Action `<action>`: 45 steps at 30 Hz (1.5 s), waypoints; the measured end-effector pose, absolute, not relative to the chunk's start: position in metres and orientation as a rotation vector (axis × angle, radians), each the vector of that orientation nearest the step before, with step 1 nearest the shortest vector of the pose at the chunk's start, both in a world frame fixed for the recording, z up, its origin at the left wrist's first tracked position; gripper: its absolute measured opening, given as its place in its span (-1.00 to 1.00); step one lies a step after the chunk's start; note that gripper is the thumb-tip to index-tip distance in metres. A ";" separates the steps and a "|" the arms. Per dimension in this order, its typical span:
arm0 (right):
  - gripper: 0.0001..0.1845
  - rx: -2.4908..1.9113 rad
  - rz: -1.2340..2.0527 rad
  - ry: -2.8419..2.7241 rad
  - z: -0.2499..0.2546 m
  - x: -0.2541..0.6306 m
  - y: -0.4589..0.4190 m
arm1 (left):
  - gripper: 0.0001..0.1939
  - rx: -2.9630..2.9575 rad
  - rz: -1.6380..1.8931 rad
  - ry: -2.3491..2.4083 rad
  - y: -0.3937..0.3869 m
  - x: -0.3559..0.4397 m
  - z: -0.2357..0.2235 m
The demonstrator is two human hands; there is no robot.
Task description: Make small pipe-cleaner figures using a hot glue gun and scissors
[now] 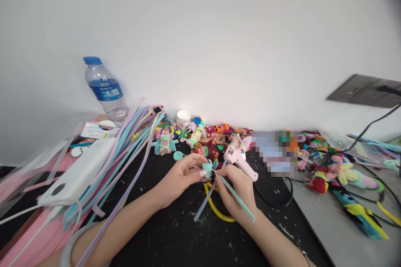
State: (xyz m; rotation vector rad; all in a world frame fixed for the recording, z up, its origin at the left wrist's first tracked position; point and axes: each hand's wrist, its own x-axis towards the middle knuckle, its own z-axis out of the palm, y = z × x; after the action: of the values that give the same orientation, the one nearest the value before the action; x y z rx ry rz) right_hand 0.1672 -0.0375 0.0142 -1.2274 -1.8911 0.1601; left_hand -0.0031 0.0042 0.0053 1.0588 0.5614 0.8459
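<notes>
So the two hands are right up against each other, basically touching, over the middle of the black worktop (pixel 175 233). The left hand (pixel 184 173) has a small mint fuzzy piece (pixel 206 168) pinched in its fingertips, and the right hand (pixel 234 180) is closed on a mint strip (pixel 239 202) that trails back across it. There's a tiny black bit on the piece too, but fingers cover most of it.

It's pretty crowded in there. A yellow loop (pixel 224 215) lies right under the hands, and a translucent stick (pixel 202 207) slants past just beside it. The pink glue gun (pixel 240 162) sits just beyond the right hand, with a black cable (pixel 290 200) curling near its handle.

Behind that, a row of fuzzy figures (pixel 166 144) runs along the wall, with a white paper cup (pixel 183 119) among them. On the left, a big bundle of fuzzy stems (pixel 125 162) sprawls across a white power strip (pixel 78 173) and over the left forearm, and a blue-capped bottle (pixel 105 87) leans by the wall. Over on the right there's a pixelated patch nobody could read, then a red strawberry shape (pixel 317 182) and a blue-and-yellow piece (pixel 360 212) on the grey surface.
</notes>
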 end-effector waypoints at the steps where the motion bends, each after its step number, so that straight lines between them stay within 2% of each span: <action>1: -0.87 -1.245 0.162 -1.885 0.014 0.168 -0.037 | -0.82 1.057 0.850 0.566 0.004 -0.003 0.005; 8: -0.89 -1.236 0.099 -1.909 0.012 0.170 -0.036 | -0.83 1.155 0.914 0.653 0.006 -0.003 0.006; 16: -0.90 -1.023 -0.184 -2.056 0.013 0.160 -0.041 | -0.87 1.407 1.012 0.789 0.004 -0.004 0.004; 20: -0.93 -1.017 -0.093 -2.089 0.017 0.162 -0.042 | -0.88 1.319 1.028 0.780 0.005 -0.004 0.005; 24: -0.73 -1.146 -0.095 -2.008 0.025 0.177 -0.036 | -0.86 0.985 1.037 0.683 0.009 -0.005 0.007; 31: -0.48 -1.721 -0.314 -1.735 0.017 0.201 -0.024 | -0.75 0.661 0.993 0.580 0.017 -0.010 0.005; 40: -0.55 -1.879 -0.207 -1.719 0.010 0.215 -0.020 | -0.65 0.546 0.988 0.591 0.017 -0.010 0.011; 45: -0.58 -1.974 0.076 -1.718 0.009 0.220 -0.017 | -0.74 0.583 0.962 0.536 0.018 -0.010 0.006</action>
State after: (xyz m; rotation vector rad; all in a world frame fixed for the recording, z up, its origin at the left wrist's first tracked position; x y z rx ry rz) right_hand 0.2198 -0.0171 0.0089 -1.9741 -1.7181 0.0761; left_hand -0.0102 0.0176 0.0057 0.5827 0.5358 0.9616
